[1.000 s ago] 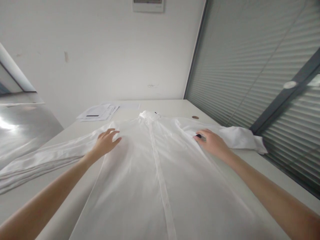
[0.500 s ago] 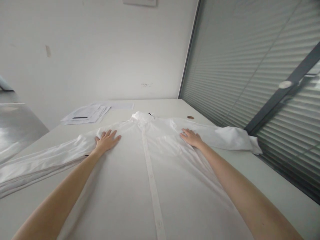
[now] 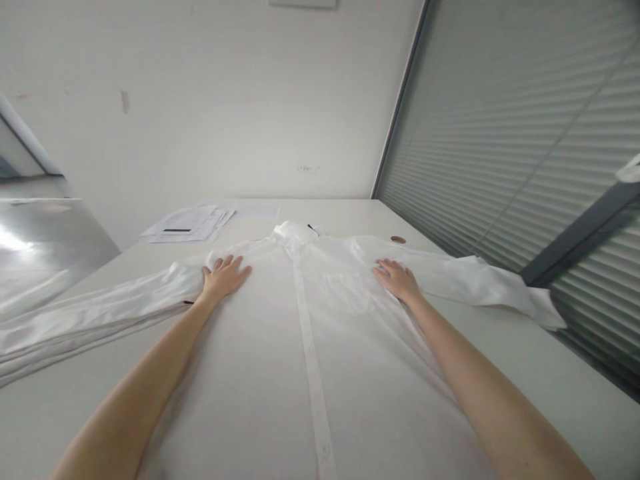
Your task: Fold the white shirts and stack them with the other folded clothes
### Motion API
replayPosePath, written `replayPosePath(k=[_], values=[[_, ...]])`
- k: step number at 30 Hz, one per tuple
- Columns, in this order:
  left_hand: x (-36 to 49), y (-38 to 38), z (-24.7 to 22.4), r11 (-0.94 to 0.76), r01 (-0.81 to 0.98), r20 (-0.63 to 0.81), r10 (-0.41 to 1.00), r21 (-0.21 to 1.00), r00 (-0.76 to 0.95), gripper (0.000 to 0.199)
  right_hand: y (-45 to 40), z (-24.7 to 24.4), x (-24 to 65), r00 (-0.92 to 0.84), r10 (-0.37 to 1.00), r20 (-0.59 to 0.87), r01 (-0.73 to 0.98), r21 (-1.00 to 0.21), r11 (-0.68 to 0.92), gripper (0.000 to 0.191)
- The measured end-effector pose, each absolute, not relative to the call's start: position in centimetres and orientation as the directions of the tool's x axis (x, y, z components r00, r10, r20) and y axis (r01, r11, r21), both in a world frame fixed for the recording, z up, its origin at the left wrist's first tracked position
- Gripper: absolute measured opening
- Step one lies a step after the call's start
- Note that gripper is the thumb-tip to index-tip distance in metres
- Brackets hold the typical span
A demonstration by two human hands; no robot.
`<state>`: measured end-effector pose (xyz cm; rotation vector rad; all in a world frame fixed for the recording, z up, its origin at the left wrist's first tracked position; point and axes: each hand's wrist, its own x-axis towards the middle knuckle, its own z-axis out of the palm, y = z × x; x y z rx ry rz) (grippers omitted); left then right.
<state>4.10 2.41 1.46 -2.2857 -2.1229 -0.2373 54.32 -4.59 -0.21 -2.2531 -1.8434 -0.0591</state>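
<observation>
A white button-up shirt (image 3: 265,347) lies spread front side up, its collar (image 3: 295,233) toward the far wall and both sleeves stretched out sideways. My left hand (image 3: 226,276) rests flat with fingers spread on the shirt near the left shoulder. On the opposite side of the chest, my right hand (image 3: 397,277) lies flat beside the chest pocket (image 3: 349,292), its fingers slightly apart. The left sleeve (image 3: 100,307) runs out of view at the left edge. The right sleeve (image 3: 480,283) ends in a cuff by the window. The shirt's lower end is out of view.
Under the shirt is a white table (image 3: 345,210) against a white wall. Loose papers (image 3: 187,223) lie at its back left. A round brown spot (image 3: 398,239) shows on the tabletop behind the right sleeve. Window blinds (image 3: 505,153) border the right side.
The view has turned a little to the left, so everything sits further right. Both hands remain flat on the shirt's chest. The right sleeve appears straighter and its cuff reaches further out.
</observation>
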Motion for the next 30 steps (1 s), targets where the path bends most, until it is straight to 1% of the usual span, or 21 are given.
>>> replayPosePath(k=[4, 7, 8, 9, 12, 15, 17, 20, 22, 24, 25, 27, 30], values=[[4.2, 2.1, 1.4, -0.104, 0.991, 0.171, 0.981, 0.084, 0.089, 0.061, -4.8, 0.6, 53.3, 0.210, 0.962, 0.173, 0.977, -0.074, -0.200, 0.055], [4.3, 2.1, 1.5, -0.125, 0.989, 0.173, 0.979, 0.077, 0.110, 0.059, -5.2, 1.4, 50.0, 0.171, 0.947, 0.272, 0.983, 0.018, -0.182, 0.049], [4.3, 2.1, 1.5, -0.128, 0.989, 0.173, 0.978, 0.076, 0.114, 0.058, -5.5, 1.5, 48.5, 0.125, 0.939, 0.321, 0.988, 0.045, -0.147, 0.049], [4.3, 2.1, 1.4, -0.130, 0.989, 0.172, 0.978, 0.075, 0.116, 0.058, -5.7, 1.5, 47.0, 0.075, 0.938, 0.339, 0.993, 0.057, -0.100, 0.051], [4.1, 2.3, 1.4, -0.134, 0.988, 0.174, 0.977, 0.072, 0.120, 0.058, -6.7, 0.9, 43.8, -0.046, 0.968, 0.248, 0.999, 0.016, 0.043, 0.058], [4.0, 2.4, 1.3, -0.140, 0.987, 0.178, 0.976, 0.075, 0.125, 0.057, -7.4, 0.3, 43.1, -0.062, 0.988, 0.142, 0.998, -0.016, 0.065, 0.066], [4.1, 2.2, 1.3, -0.153, 0.985, 0.205, 0.970, 0.076, 0.134, 0.055, -7.6, 0.1, 43.5, -0.055, 0.992, 0.117, 0.998, -0.008, 0.057, 0.068], [4.7, 1.4, 1.5, -0.202, 0.978, 0.315, 0.933, 0.050, 0.176, 0.048, -7.8, 0.2, 44.0, -0.039, 0.994, 0.106, 0.999, 0.004, 0.039, 0.068], [5.3, 0.6, 1.6, -0.285, 0.959, 0.421, 0.869, -0.005, 0.260, 0.043, -7.8, 0.4, 43.8, -0.024, 0.995, 0.096, 1.000, -0.001, 0.024, 0.069], [5.9, -0.4, 1.7, -0.365, 0.930, 0.459, 0.819, -0.044, 0.344, 0.041, -7.7, 0.5, 43.6, -0.017, 0.996, 0.090, 1.000, -0.010, 0.018, 0.068], [6.1, -0.9, 1.7, -0.401, 0.915, 0.441, 0.814, -0.046, 0.379, 0.042, -7.8, 0.5, 43.5, -0.017, 0.996, 0.093, 1.000, -0.012, 0.019, 0.067], [6.5, -1.9, 1.6, -0.444, 0.896, 0.360, 0.832, -0.021, 0.421, 0.042, -7.9, 0.5, 43.4, -0.026, 0.992, 0.122, 1.000, -0.010, 0.027, 0.065], [7.0, -3.6, 1.3, -0.432, 0.901, 0.265, 0.867, -0.021, 0.422, 0.046, -8.2, 0.7, 43.3, -0.022, 0.981, 0.192, 1.000, 0.003, 0.022, 0.061]])
